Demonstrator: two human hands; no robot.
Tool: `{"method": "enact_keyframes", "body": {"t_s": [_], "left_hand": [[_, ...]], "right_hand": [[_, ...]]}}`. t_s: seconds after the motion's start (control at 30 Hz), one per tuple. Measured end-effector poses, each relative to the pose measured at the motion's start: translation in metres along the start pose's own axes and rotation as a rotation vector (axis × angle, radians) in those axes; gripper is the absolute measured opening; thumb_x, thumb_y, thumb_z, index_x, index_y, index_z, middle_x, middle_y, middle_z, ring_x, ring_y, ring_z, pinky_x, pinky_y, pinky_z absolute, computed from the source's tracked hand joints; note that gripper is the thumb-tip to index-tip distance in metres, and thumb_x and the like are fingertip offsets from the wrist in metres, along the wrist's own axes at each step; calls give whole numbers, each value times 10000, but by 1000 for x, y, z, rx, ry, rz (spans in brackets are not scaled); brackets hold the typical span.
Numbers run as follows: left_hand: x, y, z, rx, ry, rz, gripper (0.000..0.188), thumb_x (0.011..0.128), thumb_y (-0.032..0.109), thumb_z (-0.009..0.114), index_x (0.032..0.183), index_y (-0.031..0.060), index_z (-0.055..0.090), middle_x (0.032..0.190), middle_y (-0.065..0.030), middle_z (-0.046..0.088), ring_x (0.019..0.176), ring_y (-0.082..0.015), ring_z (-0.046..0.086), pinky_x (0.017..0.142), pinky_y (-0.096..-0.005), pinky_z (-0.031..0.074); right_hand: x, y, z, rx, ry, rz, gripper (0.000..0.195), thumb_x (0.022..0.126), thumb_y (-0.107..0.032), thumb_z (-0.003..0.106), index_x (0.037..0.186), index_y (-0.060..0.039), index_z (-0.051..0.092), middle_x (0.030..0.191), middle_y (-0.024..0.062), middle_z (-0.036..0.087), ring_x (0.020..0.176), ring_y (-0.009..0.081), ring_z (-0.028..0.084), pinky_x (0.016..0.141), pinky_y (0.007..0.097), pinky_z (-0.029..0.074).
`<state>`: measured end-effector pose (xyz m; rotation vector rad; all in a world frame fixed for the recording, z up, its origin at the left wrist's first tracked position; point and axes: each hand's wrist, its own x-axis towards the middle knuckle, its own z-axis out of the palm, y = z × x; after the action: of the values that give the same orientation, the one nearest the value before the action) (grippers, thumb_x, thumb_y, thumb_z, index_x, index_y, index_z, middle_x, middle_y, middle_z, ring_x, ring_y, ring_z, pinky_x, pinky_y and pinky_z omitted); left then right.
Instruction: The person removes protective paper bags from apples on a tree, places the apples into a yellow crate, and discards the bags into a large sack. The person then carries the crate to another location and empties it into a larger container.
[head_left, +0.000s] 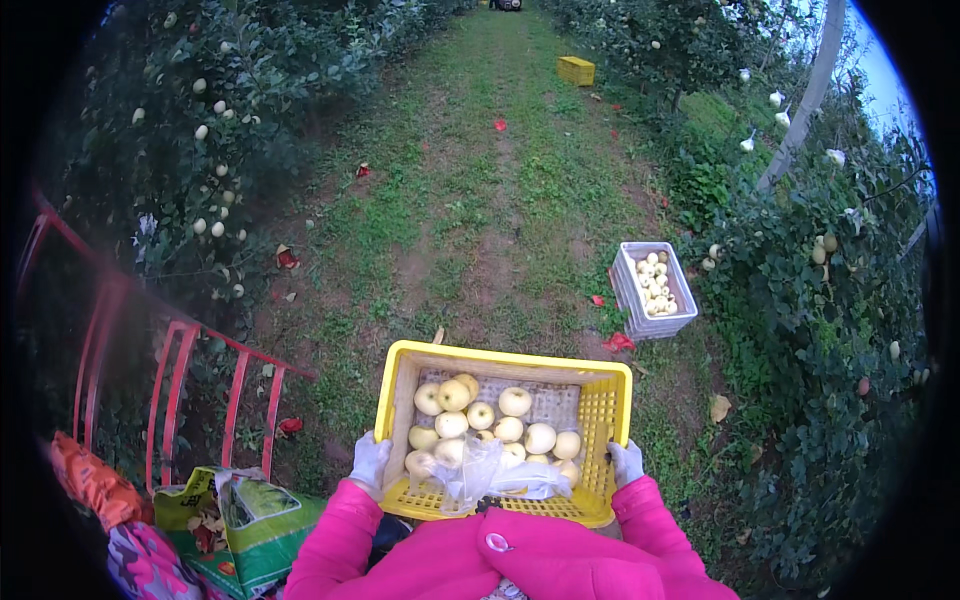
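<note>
A yellow plastic crate (510, 356) is held in front of my body by its two short sides. At its left end my left hand (370, 463), in a pale glove, grips the side. My right hand (626, 461), gloved too, grips the right end. Inside lie several pale yellow apples (452, 395), mostly towards the left and the near side. Crumpled clear and white plastic film (480, 474) lies over the nearer apples. The fingers of both hands are partly hidden by the crate's walls.
A whitish crate (686, 300) of apples stands on the grass, right and ahead; a yellow crate (576, 71) is farther up the row. Red metal rails (234, 409) are at left, beside a green and yellow bag (262, 532). Fruit trees (172, 150) line both sides; a post (806, 105) leans at right.
</note>
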<state>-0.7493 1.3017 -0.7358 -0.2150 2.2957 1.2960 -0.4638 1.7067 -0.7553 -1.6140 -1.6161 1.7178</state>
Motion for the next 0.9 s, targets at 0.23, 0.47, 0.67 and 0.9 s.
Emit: {"method": "enact_keyframes", "body": {"t_s": [0.23,0.47,0.67,0.9], "left_hand": [[92,-32,-38,-97,118,-100,300,764,139,620,1003,-40,651,764,-76,644,655,-148,579,592,-324,467],[243,-49,-63,-109,41,-137,339,743,168,668,1005,-47,656,804,-99,664,701,-195,618,645,-342,496],[300,53,-92,-262,-100,-158,248,799,207,704,910,-6,644,739,-30,611,634,-136,544,598,-296,436],[376,97,-77,-171,-260,-176,206,833,239,688,867,50,612,690,4,555,588,-117,496,558,-276,393]], "right_hand": [[86,-52,130,-133,-152,1,250,794,-120,638,994,28,621,815,78,653,651,146,603,607,291,499],[138,-97,238,-262,-88,-45,244,791,-115,634,973,47,627,757,77,644,624,160,604,587,289,498],[132,-137,281,-173,9,-84,246,801,-102,628,1002,39,613,794,83,649,626,157,594,595,295,491],[159,-127,300,-267,138,-60,274,805,-189,595,967,31,621,726,123,632,619,196,603,576,347,477]]}}
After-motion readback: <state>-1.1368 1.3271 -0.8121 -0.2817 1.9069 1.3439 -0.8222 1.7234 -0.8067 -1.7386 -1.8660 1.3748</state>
